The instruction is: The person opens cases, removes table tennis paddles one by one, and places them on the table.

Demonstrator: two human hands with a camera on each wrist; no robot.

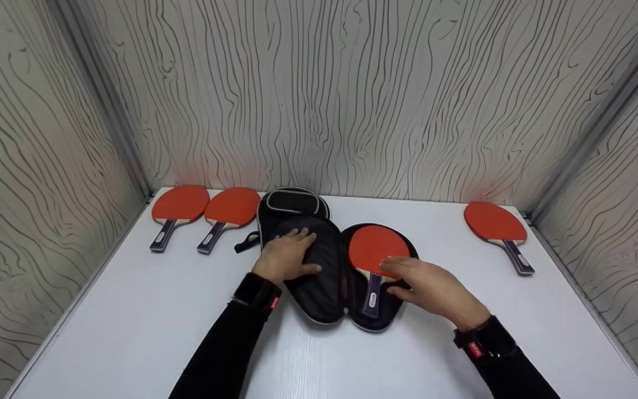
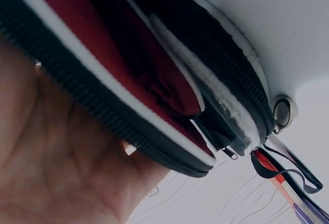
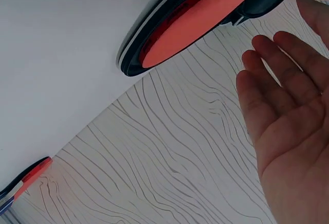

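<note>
An opened black zippered paddle case lies mid-table, its two halves side by side. In its right half rests a red table tennis paddle, handle toward me. My left hand lies with fingers spread on the left half of the case. The left wrist view shows that half's zipper edge and red lining in front of the palm. My right hand is over the right side of the paddle, its fingertips overlapping the red face. In the right wrist view its fingers are extended with nothing between them.
Another black case with light piping and a strap lies behind, partly under the opened one. Two red paddles lie at the back left, one at the back right. Wood-patterned walls enclose the white table.
</note>
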